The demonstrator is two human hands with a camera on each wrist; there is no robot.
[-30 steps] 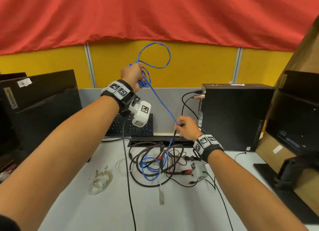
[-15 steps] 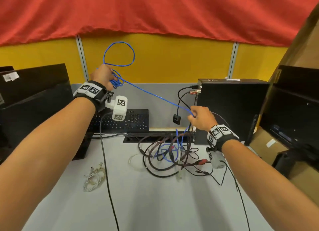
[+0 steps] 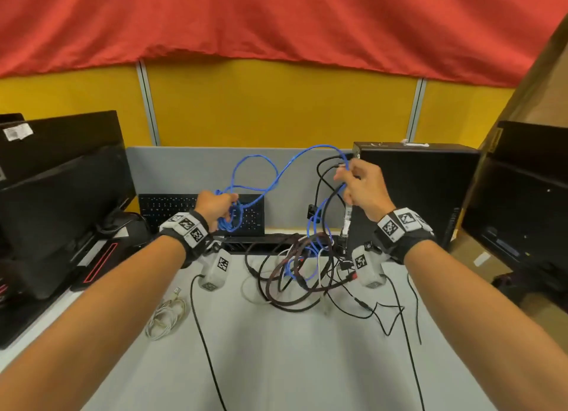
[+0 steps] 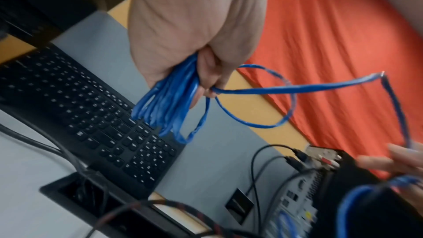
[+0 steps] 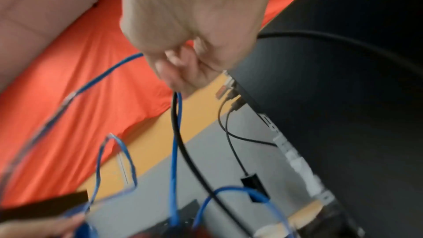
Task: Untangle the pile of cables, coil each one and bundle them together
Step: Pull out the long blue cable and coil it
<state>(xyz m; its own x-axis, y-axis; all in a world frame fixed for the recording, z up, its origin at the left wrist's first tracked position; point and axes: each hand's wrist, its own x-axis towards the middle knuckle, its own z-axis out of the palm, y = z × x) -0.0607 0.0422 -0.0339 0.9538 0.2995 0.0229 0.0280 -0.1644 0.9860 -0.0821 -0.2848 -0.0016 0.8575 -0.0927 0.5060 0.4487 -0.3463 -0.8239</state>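
Observation:
My left hand (image 3: 222, 207) grips a bunch of coiled loops of the blue cable (image 3: 230, 221) above the keyboard; in the left wrist view the loops (image 4: 169, 100) hang from the curled fingers (image 4: 209, 79). From there the blue cable arches up and right to my right hand (image 3: 349, 180), which pinches it beside the computer tower. In the right wrist view the blue cable (image 5: 175, 151) drops from the fingers (image 5: 183, 79) next to a black cable (image 5: 183, 144). It runs down into the tangled pile of black, brown and white cables (image 3: 301, 275) on the desk.
A coiled white cable (image 3: 166, 317) lies at the front left of the grey desk (image 3: 276, 349). A black keyboard (image 3: 172, 209) leans on the partition. Black monitors (image 3: 61, 195) stand at the left, a computer tower (image 3: 415, 189) and another monitor (image 3: 522, 201) at the right.
My left hand came down from high up and moved right, toward the other hand. My right hand rose along the blue cable, so the stretch between them went from taut to a slack arch.

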